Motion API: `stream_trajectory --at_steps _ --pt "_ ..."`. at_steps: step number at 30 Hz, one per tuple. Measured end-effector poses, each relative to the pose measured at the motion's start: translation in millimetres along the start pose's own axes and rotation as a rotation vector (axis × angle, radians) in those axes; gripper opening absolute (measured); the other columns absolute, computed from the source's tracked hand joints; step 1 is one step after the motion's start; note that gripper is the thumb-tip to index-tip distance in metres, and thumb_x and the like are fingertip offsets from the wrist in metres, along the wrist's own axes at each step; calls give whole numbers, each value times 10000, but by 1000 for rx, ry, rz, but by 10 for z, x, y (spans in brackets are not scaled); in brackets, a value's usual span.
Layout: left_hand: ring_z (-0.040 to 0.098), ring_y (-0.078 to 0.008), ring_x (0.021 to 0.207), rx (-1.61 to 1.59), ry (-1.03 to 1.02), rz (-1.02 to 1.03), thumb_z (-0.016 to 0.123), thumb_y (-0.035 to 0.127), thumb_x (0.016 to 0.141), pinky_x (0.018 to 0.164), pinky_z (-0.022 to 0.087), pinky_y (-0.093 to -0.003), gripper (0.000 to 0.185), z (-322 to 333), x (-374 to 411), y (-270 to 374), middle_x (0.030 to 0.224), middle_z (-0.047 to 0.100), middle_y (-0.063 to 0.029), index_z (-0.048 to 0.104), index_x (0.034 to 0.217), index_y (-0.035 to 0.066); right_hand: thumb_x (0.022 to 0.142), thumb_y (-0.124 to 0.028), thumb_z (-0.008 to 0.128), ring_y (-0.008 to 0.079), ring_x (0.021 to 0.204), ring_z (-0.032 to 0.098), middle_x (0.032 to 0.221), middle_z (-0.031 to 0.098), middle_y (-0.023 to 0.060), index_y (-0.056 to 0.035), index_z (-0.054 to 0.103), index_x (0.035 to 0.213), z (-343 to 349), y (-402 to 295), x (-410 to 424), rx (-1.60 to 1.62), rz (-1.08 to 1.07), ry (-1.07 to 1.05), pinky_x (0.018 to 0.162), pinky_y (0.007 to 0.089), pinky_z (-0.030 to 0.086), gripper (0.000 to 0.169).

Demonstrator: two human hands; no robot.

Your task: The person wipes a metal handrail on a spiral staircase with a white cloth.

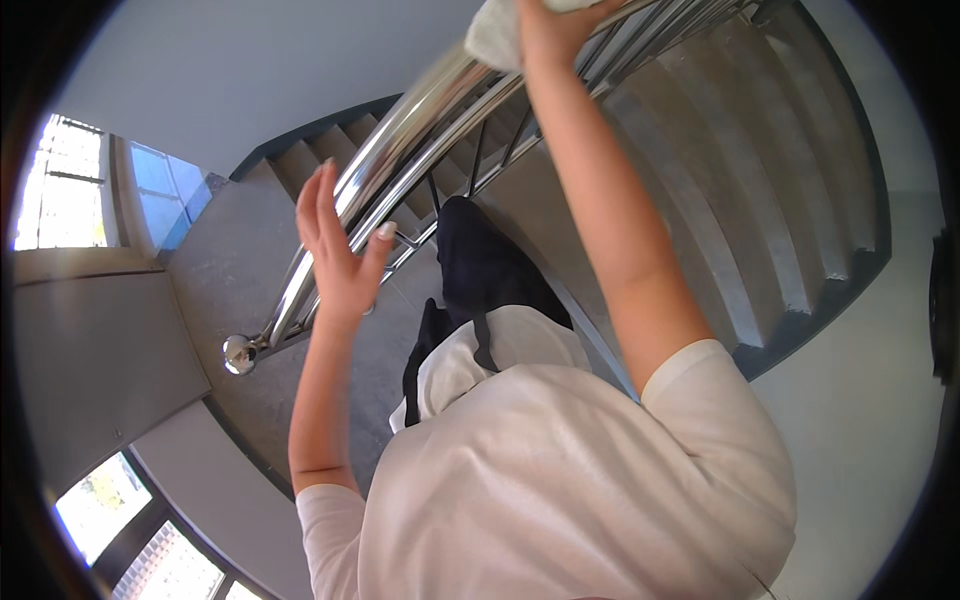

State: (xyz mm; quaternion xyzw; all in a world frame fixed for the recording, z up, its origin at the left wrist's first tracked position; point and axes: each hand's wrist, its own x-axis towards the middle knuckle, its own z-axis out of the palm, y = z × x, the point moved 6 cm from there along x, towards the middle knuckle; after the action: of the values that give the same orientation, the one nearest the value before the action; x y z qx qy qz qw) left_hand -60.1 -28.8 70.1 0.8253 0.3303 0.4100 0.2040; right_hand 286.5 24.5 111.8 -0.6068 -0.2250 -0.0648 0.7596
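A polished metal handrail (401, 124) runs diagonally from the lower left to the top right. At the top edge of the picture my right hand (555, 34) grips a white cloth (495, 37) against this rail; its fingertips are partly cut off. My left hand (337, 247) is raised beside the rail's lower stretch, fingers apart and holding nothing. Whether it touches the metal I cannot tell. Below the top rail runs a thinner metal rail (442, 154) with slanting bars. A shiny ball cap (239, 355) ends the railing at the lower left.
Concrete steps (697, 150) rise on the right, and another flight (322, 154) shows behind the railing. My legs in dark trousers (487, 255) stand close to the rail. A grey landing floor (262, 397) lies at left, with windows (64, 184) beyond.
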Motion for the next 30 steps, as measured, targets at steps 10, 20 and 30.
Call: stream_trajectory --at_steps 10,20,30 --pt "558 -304 978 -2465 -470 234 392 611 983 917 448 -386 708 -705 164 2789 1149 528 -226 665 1051 -39 680 -118 809 325 1352 349 1494 226 257 -21 -208 1505 67 47 -1315 94 191 -249 1112 395 333 1314" --pt "560 -341 1006 -2442 -162 247 345 642 983 930 463 -411 809 -730 27 2767 1210 470 -258 652 1065 -102 646 -99 841 326 1318 394 1450 307 238 -51 -57 1516 9 -70 -99 207 238 -168 1078 414 380 1251" --pt "495 -388 1142 -2470 -140 503 383 648 969 999 419 -471 806 -665 -131 2759 1283 408 -260 622 1155 -99 663 -111 840 327 1278 440 1423 351 235 -43 45 1503 -2 -79 -13 225 149 -94 1024 418 427 1158"
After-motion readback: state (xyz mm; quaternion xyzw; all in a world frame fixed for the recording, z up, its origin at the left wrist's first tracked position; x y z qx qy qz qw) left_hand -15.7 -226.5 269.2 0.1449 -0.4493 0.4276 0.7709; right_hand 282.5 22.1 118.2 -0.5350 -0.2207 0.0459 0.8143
